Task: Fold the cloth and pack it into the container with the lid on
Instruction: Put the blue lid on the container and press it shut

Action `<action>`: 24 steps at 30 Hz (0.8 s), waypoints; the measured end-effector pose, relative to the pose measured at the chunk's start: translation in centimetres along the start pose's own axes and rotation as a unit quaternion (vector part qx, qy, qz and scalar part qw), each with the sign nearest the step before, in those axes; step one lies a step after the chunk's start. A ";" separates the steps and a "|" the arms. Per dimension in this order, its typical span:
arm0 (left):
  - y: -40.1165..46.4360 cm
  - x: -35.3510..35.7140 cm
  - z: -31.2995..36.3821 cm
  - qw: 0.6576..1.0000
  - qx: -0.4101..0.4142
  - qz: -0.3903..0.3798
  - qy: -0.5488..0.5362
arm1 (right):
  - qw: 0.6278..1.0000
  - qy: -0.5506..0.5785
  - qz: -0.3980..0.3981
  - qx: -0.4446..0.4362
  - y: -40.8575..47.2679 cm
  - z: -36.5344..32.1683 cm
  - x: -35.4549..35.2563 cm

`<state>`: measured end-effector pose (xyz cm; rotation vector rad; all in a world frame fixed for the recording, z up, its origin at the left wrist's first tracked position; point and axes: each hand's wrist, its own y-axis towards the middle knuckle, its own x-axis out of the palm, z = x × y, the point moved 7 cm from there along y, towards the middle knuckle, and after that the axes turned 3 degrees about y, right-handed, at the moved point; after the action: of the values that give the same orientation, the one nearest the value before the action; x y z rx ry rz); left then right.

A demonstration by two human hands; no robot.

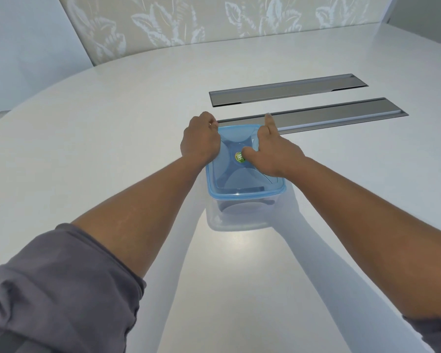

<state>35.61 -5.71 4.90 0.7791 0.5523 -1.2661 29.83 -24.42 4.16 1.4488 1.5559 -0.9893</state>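
A clear plastic container (236, 217) stands on the white table (112, 149) with a translucent blue lid (242, 179) lying on top of it. A dark cloth shows dimly through the near wall, inside the container. My left hand (200, 141) is curled over the lid's far-left corner and edge. My right hand (270, 151) lies flat on the lid's right side, with its thumb by the round green sticker (239, 157) and its index finger pointing away from me.
Two long grey metal cable hatches (288, 89) (341, 114) are set flush into the table just beyond the container. A patterned panel (214, 21) stands behind the table's curved far edge.
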 end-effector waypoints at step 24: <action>-4.9 0.8 5.2 0.949 0.219 -0.144 0.174 | 0.989 0.147 0.009 -0.003 0.4 0.5 0.9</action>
<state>30.77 -10.78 6.58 1.3479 0.6964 -1.5580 30.21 -24.46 3.13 1.6582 1.7477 -0.7848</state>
